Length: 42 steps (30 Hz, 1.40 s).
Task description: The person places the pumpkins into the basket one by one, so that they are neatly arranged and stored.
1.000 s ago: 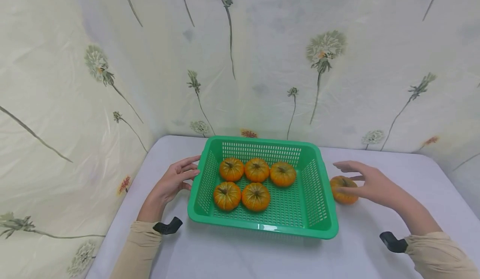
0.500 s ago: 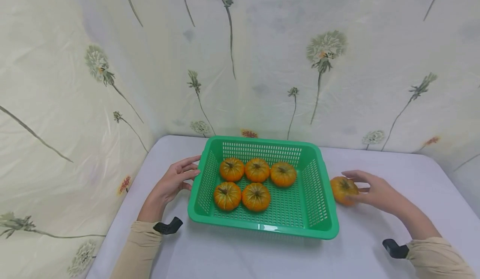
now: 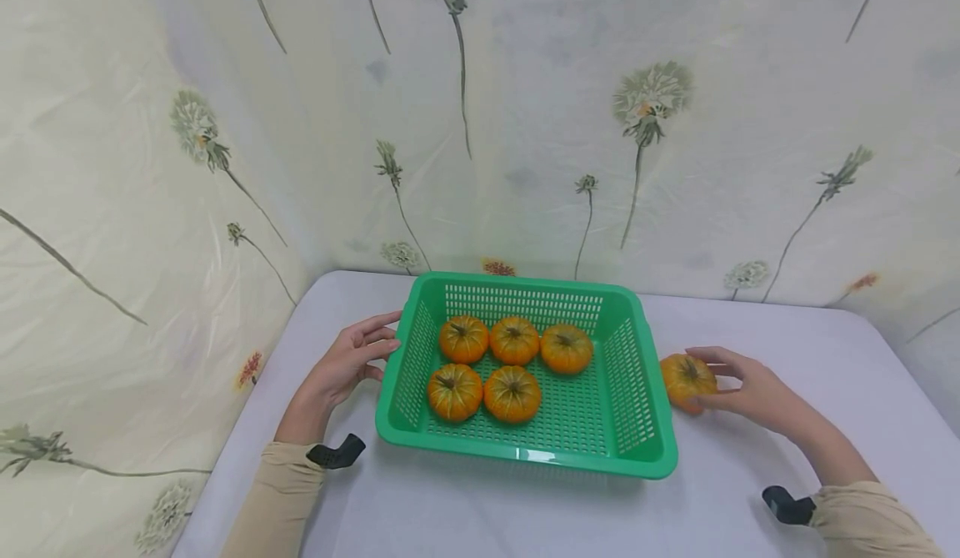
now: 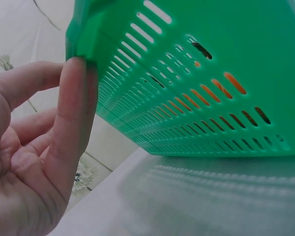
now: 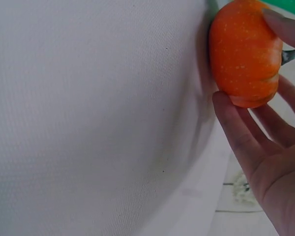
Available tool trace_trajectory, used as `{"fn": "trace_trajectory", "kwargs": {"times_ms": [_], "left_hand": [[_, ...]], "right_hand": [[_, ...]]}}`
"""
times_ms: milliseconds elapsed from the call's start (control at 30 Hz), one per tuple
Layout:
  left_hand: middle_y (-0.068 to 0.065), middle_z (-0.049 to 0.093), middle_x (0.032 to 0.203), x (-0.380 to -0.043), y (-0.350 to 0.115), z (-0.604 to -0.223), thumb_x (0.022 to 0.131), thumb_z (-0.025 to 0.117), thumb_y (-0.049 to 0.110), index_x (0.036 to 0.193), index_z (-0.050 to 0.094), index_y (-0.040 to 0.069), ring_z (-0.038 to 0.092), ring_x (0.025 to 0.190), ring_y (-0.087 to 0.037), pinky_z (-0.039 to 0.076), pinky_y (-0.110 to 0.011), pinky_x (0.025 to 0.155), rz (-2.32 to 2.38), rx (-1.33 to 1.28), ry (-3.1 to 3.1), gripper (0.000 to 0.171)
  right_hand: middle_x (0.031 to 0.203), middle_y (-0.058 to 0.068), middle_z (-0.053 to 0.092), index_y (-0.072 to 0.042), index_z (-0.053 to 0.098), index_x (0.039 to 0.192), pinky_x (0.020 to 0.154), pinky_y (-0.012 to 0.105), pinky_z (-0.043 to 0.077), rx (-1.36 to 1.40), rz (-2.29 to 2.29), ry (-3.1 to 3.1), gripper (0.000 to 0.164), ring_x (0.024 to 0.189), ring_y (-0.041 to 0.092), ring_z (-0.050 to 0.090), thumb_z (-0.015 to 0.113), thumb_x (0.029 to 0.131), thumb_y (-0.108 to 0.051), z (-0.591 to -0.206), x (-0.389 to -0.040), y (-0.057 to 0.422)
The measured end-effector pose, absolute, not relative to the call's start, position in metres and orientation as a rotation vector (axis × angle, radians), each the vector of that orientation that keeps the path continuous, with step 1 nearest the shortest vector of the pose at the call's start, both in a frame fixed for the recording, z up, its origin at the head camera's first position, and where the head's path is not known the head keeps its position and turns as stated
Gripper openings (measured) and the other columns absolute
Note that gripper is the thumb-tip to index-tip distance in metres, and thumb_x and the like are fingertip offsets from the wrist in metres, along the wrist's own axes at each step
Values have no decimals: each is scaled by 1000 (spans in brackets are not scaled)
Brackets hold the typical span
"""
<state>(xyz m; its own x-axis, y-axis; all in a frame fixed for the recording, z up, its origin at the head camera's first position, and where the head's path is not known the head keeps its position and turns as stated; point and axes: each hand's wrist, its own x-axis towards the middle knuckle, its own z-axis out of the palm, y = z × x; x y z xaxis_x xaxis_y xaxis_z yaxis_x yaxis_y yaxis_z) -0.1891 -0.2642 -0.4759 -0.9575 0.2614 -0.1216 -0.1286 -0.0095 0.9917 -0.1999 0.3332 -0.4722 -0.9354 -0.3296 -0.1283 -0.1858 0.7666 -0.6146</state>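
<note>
A green plastic basket with slotted walls holds several small orange pumpkins grouped on its left side. My left hand is at the basket's left end, its fingertips against the outside of the rim. From the left wrist view, two fairly straight fingers reach up under that rim, and no fingertip shows inside the basket. Just off the basket's right wall, another pumpkin sits on the table. My right hand holds its right side between thumb and fingers; the right wrist view shows fingers on both sides of it.
The table has a pale cover. Curtains printed with dandelions hang close behind it and along its left side. A black wrist camera is worn at each wrist over beige sleeves.
My right hand has come down and closed its thumb and fingers on the pumpkin beside the basket. The left hand and the basket have stayed in place.
</note>
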Motion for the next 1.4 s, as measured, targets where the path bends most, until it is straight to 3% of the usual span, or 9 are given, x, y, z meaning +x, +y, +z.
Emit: {"fn": "trace_trajectory", "kwargs": {"times_ms": [933,1067,1200,1300,1400], "left_hand": [[5,72,105,-189,-265,-478,102,65,12,156,44,11,70,78,-7,58,-21,55,2046,127,2000,58],[5,72,105,-189,-264,-477,102,64,11,156,43,11,70,77,-7,58,-21,54,2050,124,1993,58],[5,72,105,-189,-264,-476,102,64,11,156,43,10,70,77,-6,58,-20,54,2056,126,1984,58],[6,72,105,-190,-265,-477,102,64,11,157,42,9,70,77,-6,58,-20,54,2060,134,1979,59],[6,72,105,-191,-265,-478,102,64,12,157,42,9,70,77,-6,58,-20,55,2059,142,1980,59]], "right_hand": [[151,25,51,-10,48,152,97,70,53,-415,-932,2758,77,136,53,44,80,90,-42,-442,-209,331],[151,23,51,-12,48,152,94,62,58,-437,-941,2761,76,136,51,45,80,90,-42,-434,-212,328],[151,21,52,-12,48,152,90,38,63,-441,-952,2767,77,136,49,45,81,89,-42,-423,-213,323],[151,20,51,-13,49,151,85,20,60,-442,-957,2773,79,137,48,45,83,87,-43,-415,-213,319],[151,20,51,-13,49,151,83,13,57,-450,-951,2777,79,137,48,45,83,86,-44,-410,-214,318]]}}
